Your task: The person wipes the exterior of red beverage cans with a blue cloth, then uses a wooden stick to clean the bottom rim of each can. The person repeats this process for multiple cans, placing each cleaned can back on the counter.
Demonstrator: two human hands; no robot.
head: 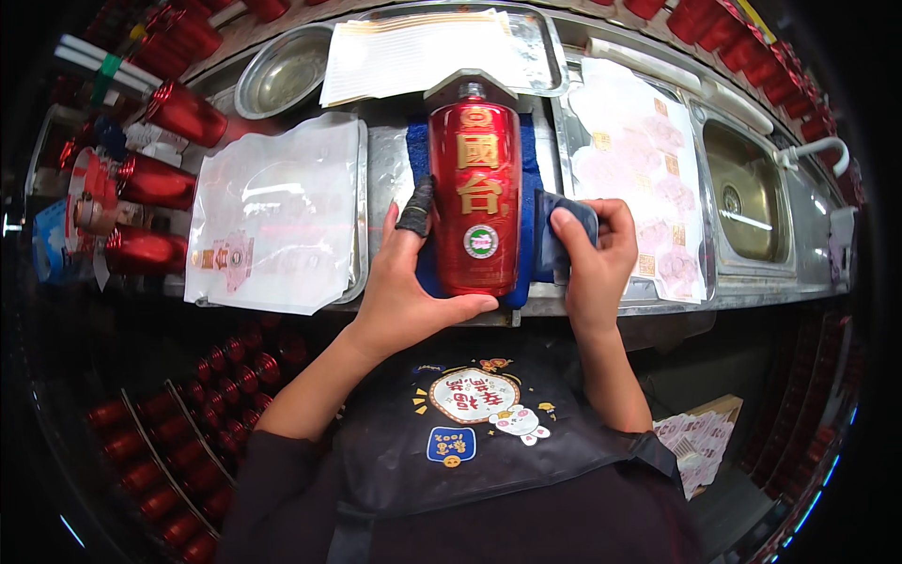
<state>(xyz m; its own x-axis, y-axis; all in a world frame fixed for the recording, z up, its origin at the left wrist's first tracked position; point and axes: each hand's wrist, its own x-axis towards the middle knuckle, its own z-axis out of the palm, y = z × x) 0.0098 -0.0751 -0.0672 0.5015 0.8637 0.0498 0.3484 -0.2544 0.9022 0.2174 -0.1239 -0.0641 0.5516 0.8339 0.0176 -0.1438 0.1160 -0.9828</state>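
A glossy red bottle (474,204) with gold lettering and a round green-and-white emblem lies on a blue cloth (527,155), its neck pointing away from me. My left hand (409,285) holds its left side, with the thumb along the base and a dark wrap around one finger. The fingers behind the bottle are hidden. At the bottle's right, my right hand (604,254) grips a flat dark blue-grey pad (550,229), perhaps a scraper. Whether the pad touches the bottle I cannot tell.
Left is a tray (362,211) under a translucent transfer sheet (275,218); several red bottles (155,180) lie beyond. Behind are a metal bowl (282,74) and stacked paper sheets (416,53). Decal sheets (634,176) and a sink (747,190) are right. Racked red bottles (162,479) stand below.
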